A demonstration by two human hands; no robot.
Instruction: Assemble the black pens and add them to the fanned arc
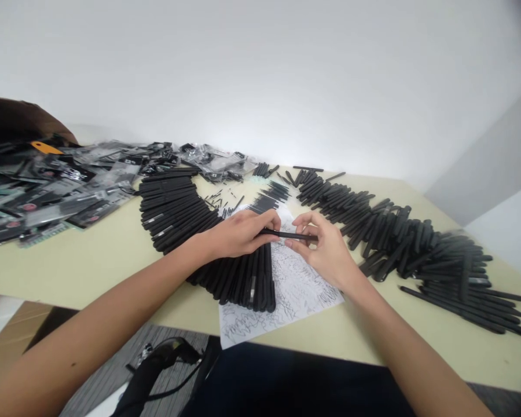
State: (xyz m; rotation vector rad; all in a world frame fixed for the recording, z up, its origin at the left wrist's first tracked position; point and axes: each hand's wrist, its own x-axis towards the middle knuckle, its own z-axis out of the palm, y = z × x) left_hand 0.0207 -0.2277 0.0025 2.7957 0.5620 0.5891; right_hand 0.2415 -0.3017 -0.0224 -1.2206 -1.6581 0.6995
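A slim black pen (293, 235) lies level between my two hands, above a sheet of paper. My left hand (247, 231) pinches its left end; my right hand (319, 246) grips its right end between thumb and fingers. Below them the white paper (299, 295) is covered in dark scribbles. A fanned row of black pens (178, 211) curves beneath my left hand and partly covers the paper. Thin dark refill-like sticks (269, 197) lie just beyond my hands, with smaller slivers (219, 200) scattered to their left.
A long heap of black pens (399, 231) runs along the table's right side. Clear plastic packets (69, 191) pile up at the left, before a brown cardboard box (30, 116). An orange piece (46, 147) lies on them. The pale yellow table (91, 260) meets a white wall behind.
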